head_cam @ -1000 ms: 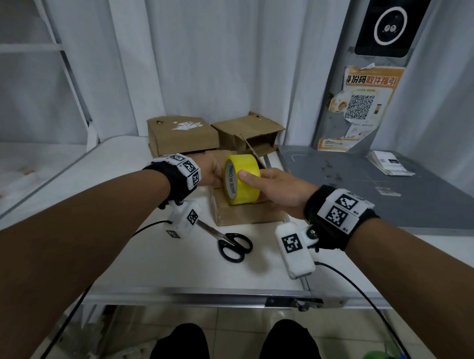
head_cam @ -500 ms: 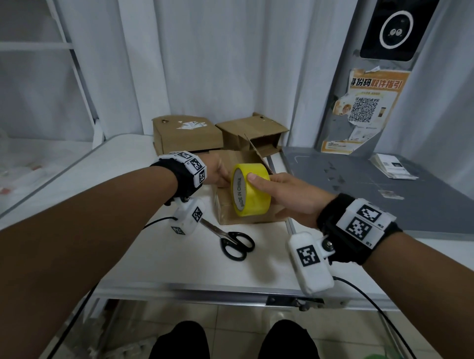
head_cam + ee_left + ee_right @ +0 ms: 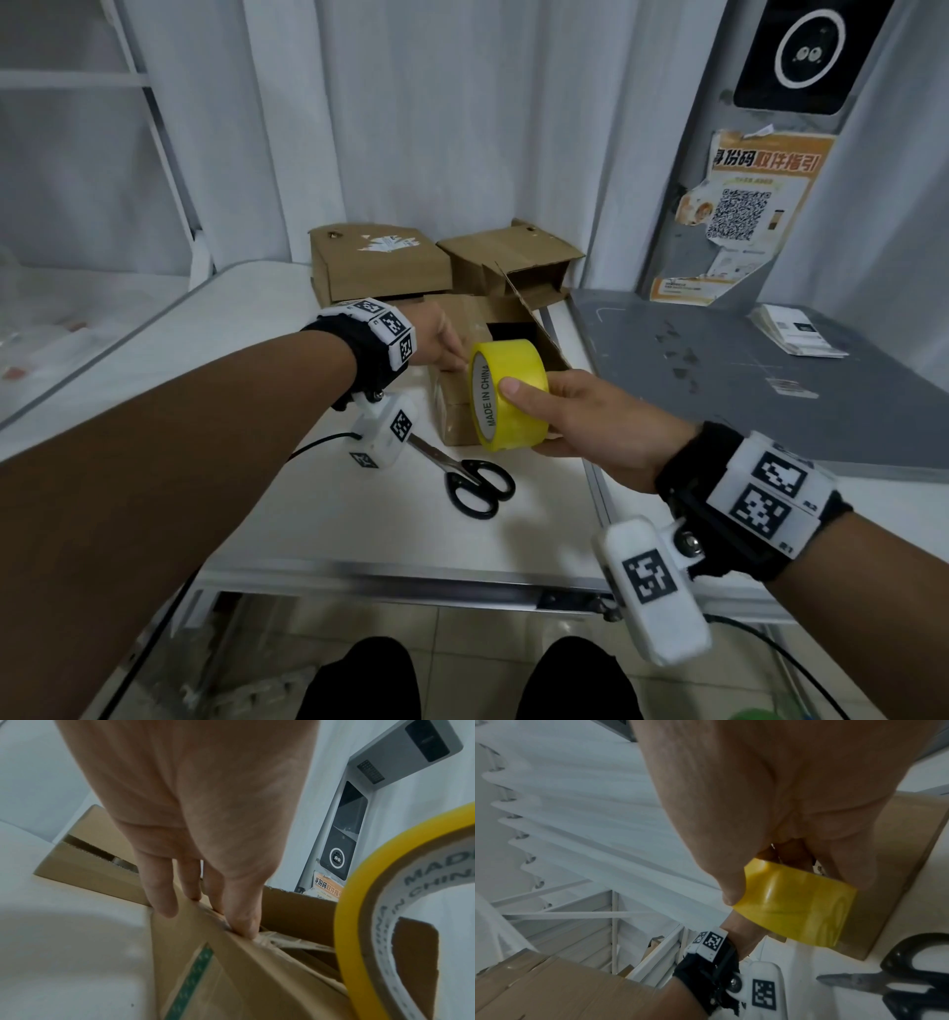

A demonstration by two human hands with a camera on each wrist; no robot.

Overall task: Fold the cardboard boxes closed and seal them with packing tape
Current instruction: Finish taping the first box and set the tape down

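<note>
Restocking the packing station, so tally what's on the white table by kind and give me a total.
Cardboard boxes: 3, the near box with a flap still up, one back left, one back right
Yellow packing tape roll: 1, held in the right hand
Black-handled scissors: 1
Total: 5

Glossy yellow plastic tape roll [image 3: 508, 393], matt brown cardboard box [image 3: 454, 411], black plastic-handled metal scissors [image 3: 470, 480]

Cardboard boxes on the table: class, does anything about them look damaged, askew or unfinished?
The near box has one flap standing up, its top open. The left hand presses its creased, crumpled flap. The back right box gapes open with ragged edges.
</note>
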